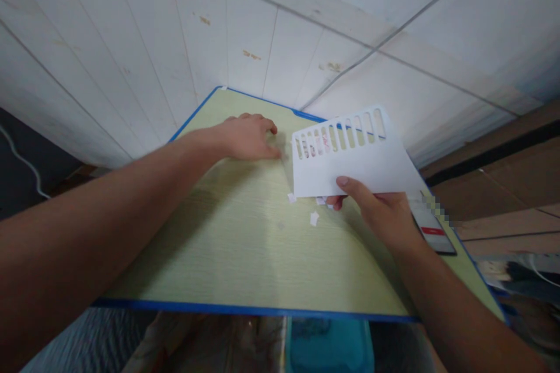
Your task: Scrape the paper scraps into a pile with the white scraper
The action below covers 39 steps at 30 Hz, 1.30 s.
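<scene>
My right hand (376, 204) pinches a white card (359, 166) by its lower edge, thumb on top and fingers beneath. A row of long rounded slots is cut along the card's upper side. Pinkish and reddish marks show through several slots at the left; what bears them cannot be made out. My left hand (251, 137) hovers over or rests on the table just left of the card, fingers curved and apart, with nothing visible in it. Small white star-shaped paper pieces (314, 219) lie below the card, some partly hidden by it and my right fingers.
The pale green table (219, 245) has a blue rim and stands against a white panelled wall (245, 35). A grey cable (350, 67) runs down the wall behind it. A flat dark-edged object with a red band (432, 231) lies beyond my right wrist. Below the front edge is a blue tub (330, 349).
</scene>
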Motion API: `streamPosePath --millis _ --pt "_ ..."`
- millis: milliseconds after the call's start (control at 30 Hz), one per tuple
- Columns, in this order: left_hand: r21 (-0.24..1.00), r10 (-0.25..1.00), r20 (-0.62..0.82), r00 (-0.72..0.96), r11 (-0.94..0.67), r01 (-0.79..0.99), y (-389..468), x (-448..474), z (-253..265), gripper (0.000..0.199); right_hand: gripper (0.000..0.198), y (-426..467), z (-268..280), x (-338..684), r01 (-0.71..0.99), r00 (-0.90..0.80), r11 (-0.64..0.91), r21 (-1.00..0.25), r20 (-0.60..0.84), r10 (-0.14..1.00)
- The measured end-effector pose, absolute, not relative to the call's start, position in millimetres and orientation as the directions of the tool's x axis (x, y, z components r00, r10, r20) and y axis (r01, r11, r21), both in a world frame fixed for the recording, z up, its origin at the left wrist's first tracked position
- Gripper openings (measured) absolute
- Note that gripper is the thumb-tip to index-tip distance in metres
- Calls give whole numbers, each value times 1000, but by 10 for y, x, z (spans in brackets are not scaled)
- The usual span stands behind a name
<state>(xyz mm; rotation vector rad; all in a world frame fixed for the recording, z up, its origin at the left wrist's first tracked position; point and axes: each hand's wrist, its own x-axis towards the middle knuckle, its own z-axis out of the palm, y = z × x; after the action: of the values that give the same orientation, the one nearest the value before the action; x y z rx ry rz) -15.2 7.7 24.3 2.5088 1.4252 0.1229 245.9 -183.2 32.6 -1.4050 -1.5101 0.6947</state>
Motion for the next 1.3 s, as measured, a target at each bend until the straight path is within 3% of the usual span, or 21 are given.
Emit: streamPosePath --millis 100,200,400,567,800,933,1100,1300 --pt "268 787 -137 601 -555 788 88 -214 307 127 46 -1814 312 2492 457 78 178 -872 238 968" --pt "269 739 -164 654 -604 750 40 -202 314 141 47 -1794 288 2530 475 109 177 -862 258 960" --pt "294 729 -45 683 -644 706 -143 -70 221 127 43 -1785 290 2525 445 97 176 -878 242 965" --pt "306 708 13 706 -675 672 -240 -28 160 130 40 -1774 279 2527 441 126 164 -882 241 962" --pt "313 692 -9 722 -683 660 -217 -37 171 126 41 -1752 251 2559 448 161 188 -874 285 945" --pt "326 672 -16 740 -697 639 -122 -89 228 111 40 -1773 279 2540 427 164 209 -880 303 939" --pt "352 771 99 629 -619 702 81 -170 182 61 48 -1821 328 2499 466 67 186 -865 245 967" --pt "326 866 244 437 -498 804 232 -210 28 51 49 -1847 311 2506 471 34 192 -861 235 971"
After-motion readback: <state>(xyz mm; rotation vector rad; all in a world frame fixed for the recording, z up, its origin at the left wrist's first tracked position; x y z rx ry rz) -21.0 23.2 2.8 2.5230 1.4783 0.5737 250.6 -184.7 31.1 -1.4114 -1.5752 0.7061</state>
